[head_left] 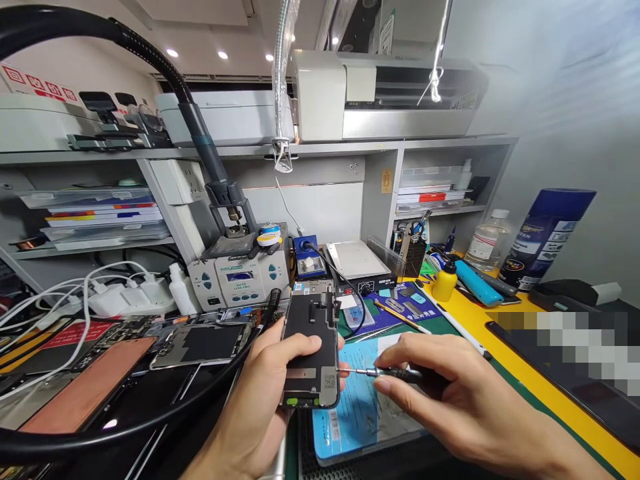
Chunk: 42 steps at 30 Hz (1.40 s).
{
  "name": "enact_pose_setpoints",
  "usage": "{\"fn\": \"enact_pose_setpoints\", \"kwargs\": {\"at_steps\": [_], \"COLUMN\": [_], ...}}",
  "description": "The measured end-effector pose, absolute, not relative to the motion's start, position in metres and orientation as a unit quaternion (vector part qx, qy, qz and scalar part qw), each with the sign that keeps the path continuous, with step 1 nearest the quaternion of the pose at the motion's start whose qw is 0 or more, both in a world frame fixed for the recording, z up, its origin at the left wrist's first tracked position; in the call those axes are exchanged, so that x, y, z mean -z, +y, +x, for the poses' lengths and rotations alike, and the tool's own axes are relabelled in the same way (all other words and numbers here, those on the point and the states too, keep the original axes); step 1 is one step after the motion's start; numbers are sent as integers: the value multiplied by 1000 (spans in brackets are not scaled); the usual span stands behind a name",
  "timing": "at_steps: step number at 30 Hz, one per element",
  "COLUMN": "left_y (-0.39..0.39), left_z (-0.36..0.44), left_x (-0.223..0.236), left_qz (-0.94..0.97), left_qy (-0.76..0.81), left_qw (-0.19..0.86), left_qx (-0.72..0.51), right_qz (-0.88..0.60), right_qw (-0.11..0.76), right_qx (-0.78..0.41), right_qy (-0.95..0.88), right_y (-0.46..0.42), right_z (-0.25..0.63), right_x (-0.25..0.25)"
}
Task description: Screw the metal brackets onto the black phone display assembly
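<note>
My left hand (270,373) is closed around a phone screen assembly (320,347), its thumb lying across the black back plate and its fingertips showing past the far edge. A QR label and green tabs mark the lower end of the assembly. In my right hand (450,387) a slim screwdriver (395,373) is pinched between thumb and fingers. Its thin metal tip reaches the right edge of the assembly, near the QR label. Beneath both hands lies a blue package (345,427).
A soldering and hot-air station (240,280) stands behind, its black hose (165,420) looping across the left foreground. Opened device parts, with a copper-coloured plate (93,383), cover the left side. To the right are a yellow bottle (444,283), a spray can (547,237) and a dark phone (565,380).
</note>
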<state>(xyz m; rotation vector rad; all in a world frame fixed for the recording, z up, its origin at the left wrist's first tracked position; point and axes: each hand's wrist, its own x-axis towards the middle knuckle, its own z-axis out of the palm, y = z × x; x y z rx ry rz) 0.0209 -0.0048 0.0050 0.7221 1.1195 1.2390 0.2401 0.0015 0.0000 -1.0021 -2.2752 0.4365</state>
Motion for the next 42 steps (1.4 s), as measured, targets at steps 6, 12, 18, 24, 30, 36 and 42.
{"fn": "enact_pose_setpoints", "kwargs": {"at_steps": [6, 12, 18, 24, 30, 36, 42], "left_y": [-7, -7, -7, -7, -8, -8, -8], "left_z": [20, 21, 24, 24, 23, 22, 24], "left_x": [-4, -6, -6, -7, -8, -7, -10], "left_qz": [307, 313, 308, 312, 318, 327, 339], "left_qy": [490, 486, 503, 500, 491, 499, 502], "left_qw": [613, 611, 597, 597, 599, 587, 582], "left_qx": [-538, -541, -544, -544, -547, -547, -542], "right_qz": [-378, -373, -381, -412, -405, -382, -386], "right_qw": [313, 312, 292, 271, 277, 289, 270], "right_qx": [-162, -161, -157, -156, -160, -158, -159], "right_qy": [-856, -859, -863, -856, -857, -863, -868], "right_y": [2, 2, 0, 1, 1, 1, 1], "right_z": [240, 241, 239, 239, 240, 239, 236], "right_x": [1, 2, 4, 6, 6, 6, 5]}}
